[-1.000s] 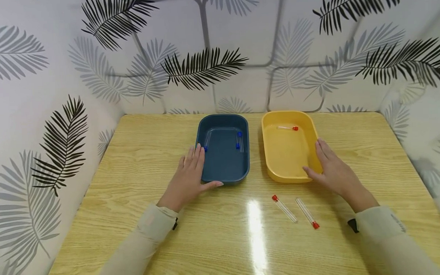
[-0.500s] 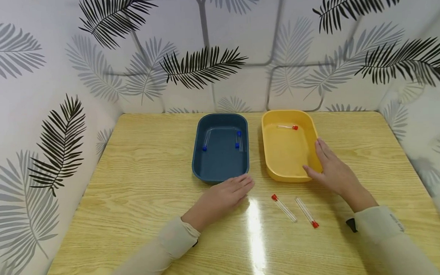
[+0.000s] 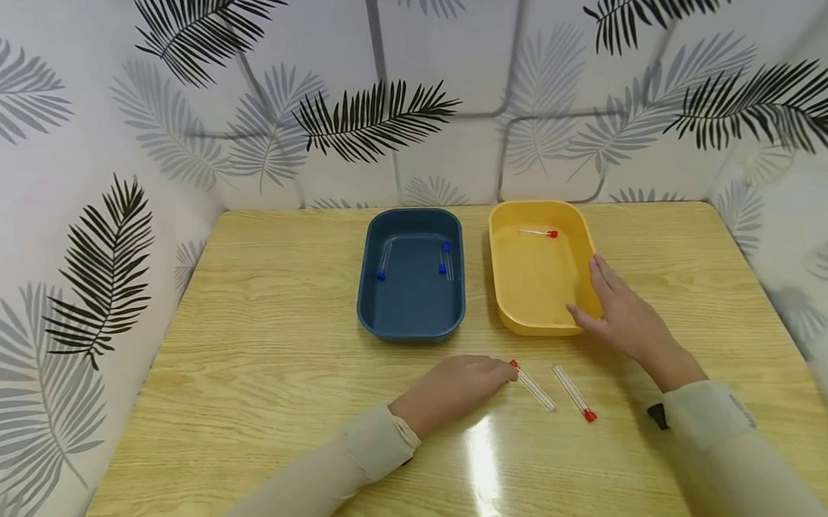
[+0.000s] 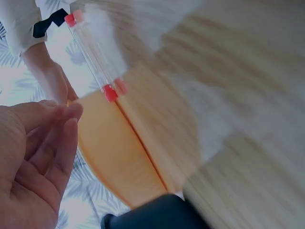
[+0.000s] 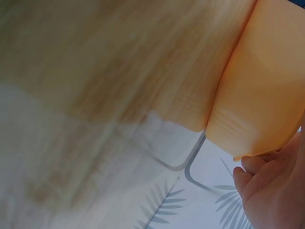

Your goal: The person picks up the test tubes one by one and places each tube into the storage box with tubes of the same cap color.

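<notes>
A pale backdrop printed with black and grey palm leaves borders the wood-grain table.

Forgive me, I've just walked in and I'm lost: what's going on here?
A person's left hand is at the capped end of a red-capped tube on the table, with no grip visible. A second tube lies nearby. The right hand touches the yellow tray, which holds a third tube. Blue-capped tubes lie in the dark blue tray.
</notes>
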Available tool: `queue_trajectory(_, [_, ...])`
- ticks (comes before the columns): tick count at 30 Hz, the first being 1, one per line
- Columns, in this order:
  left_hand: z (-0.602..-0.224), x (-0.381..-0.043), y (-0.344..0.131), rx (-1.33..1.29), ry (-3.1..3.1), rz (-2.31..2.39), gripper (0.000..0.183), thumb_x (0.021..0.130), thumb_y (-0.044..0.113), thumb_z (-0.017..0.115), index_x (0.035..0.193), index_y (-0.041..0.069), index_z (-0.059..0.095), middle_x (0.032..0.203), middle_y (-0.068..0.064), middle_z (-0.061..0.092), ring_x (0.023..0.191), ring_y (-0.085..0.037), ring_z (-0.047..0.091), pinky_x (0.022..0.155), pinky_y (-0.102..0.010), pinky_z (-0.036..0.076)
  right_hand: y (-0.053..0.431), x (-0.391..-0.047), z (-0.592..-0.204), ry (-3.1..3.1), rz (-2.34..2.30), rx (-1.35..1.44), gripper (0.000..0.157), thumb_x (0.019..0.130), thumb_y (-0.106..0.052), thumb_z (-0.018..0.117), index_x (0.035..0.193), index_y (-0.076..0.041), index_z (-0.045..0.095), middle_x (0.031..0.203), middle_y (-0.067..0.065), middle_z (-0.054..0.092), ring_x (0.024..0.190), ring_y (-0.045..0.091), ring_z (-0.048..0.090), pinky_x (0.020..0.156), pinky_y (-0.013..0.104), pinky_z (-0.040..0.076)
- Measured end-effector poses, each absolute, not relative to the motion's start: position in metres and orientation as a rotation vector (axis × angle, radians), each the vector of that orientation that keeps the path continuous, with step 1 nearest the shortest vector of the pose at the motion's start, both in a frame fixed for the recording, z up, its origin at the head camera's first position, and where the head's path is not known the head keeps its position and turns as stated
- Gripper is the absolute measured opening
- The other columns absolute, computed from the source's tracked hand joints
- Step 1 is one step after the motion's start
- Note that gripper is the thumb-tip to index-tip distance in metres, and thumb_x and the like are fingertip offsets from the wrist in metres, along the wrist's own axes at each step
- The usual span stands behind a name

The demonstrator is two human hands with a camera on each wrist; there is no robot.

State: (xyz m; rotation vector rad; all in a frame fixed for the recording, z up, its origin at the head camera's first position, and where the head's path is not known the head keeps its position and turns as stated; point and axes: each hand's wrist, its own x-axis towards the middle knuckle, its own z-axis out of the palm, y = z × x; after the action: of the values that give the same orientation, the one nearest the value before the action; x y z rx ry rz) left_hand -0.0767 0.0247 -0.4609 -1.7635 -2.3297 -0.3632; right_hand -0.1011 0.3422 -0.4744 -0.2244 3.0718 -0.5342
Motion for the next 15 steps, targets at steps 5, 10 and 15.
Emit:
queue_trajectory(5, [-0.465,-0.077,0.043,-1.781,-2.265,-0.241,0.019,0.099,0.013,0.046,0.113,0.014,0.058,0.108,0.007,0.059,0.102,-0.006,0.053,0.090,-0.017,0.039,0.342,-0.101,-0.474,3.067,-0.526,-0.205,0.089,0.091,-0.055,0.046,0.148,-0.003,0.003,0.155,0.008,-0.001,0.139,0.032,0.012,0.105,0.054,0.023])
queue_trajectory(10, [-0.470,-0.074,0.058,-1.833,-2.283,-0.143,0.023,0.097,0.012,0.049,0.118,0.015,0.058,0.115,0.005,0.056,0.108,-0.009,0.049,0.090,-0.019,0.040,0.340,-0.099,-0.471,3.064,-0.519,-0.199,0.088,0.091,-0.055,0.046,0.148,-0.003,0.004,0.155,0.010,0.001,0.139,0.033,0.013,0.105,0.053,0.023])
queue_trajectory(15, [-0.473,-0.070,0.069,-1.861,-2.319,-0.054,0.026,0.096,0.014,0.052,0.121,0.020,0.056,0.120,0.007,0.054,0.110,-0.010,0.046,0.088,-0.023,0.041,0.339,-0.098,-0.469,3.043,-0.555,-0.199,0.088,0.091,-0.054,0.047,0.149,-0.004,0.002,0.155,0.007,-0.001,0.139,0.033,0.012,0.105,0.053,0.023])
